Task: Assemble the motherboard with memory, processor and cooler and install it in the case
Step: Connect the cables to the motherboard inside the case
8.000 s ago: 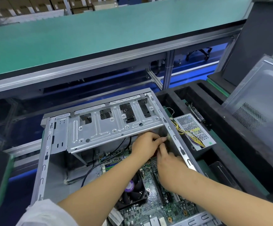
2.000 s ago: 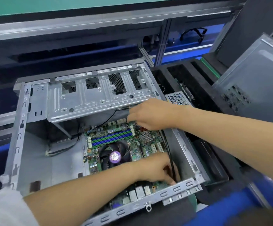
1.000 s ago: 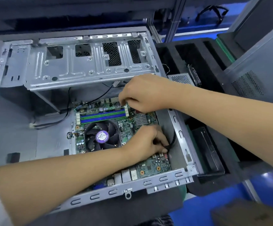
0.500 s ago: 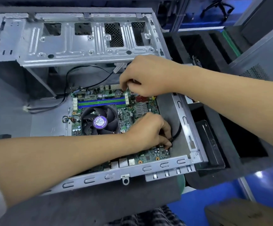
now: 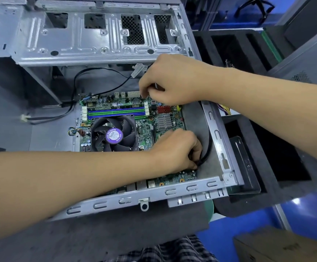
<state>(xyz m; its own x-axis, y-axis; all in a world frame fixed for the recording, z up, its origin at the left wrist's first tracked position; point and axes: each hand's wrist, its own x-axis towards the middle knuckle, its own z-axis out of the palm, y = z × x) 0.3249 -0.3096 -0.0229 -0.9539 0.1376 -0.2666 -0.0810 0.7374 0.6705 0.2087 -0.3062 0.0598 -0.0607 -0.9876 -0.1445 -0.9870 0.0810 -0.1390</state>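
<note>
Down inside the open case [image 5: 216,133], the motherboard [image 5: 146,129] sits flat on the floor, both hands working on it

Board's got its cooler fan [image 5: 114,136] with the purple sticker in the middle and the blue and green memory slots [image 5: 116,112] just behind that. Left hand [image 5: 178,150] is curled at the board's right edge, fingers pinching the end of a thick black cable [image 5: 207,146] that loops up along the case wall. Right hand [image 5: 172,80] reaches over the far right corner of the board, fingertips pinched on something small, can't tell what. A thin black wire [image 5: 100,69] loops under the drive cage [image 5: 100,35] at the back. Black foam tray [image 5: 248,163] sits just right of the case
</note>
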